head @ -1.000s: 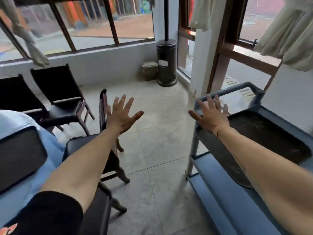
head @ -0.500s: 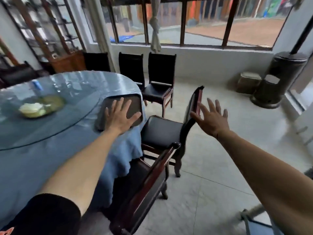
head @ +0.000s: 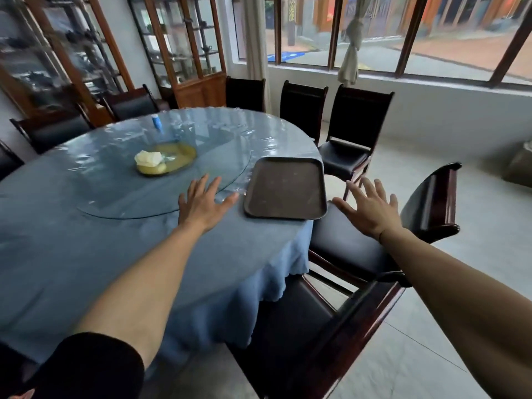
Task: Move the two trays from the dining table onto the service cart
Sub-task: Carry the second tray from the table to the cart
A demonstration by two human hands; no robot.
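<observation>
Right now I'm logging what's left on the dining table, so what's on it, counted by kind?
Trays: 1, dark brown tray at the table's right edge
Dishes: 1, yellow dish holding something pale
Blue containers: 1, small blue container at the far side
Total: 3
Both hands are open, empty.

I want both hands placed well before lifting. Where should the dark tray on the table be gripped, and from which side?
Probably by the two long side rims of the tray, left hand on its left, right hand on its right. It lies flat at the edge of the table, its right corner overhanging, and both open hands already flank it.
</observation>
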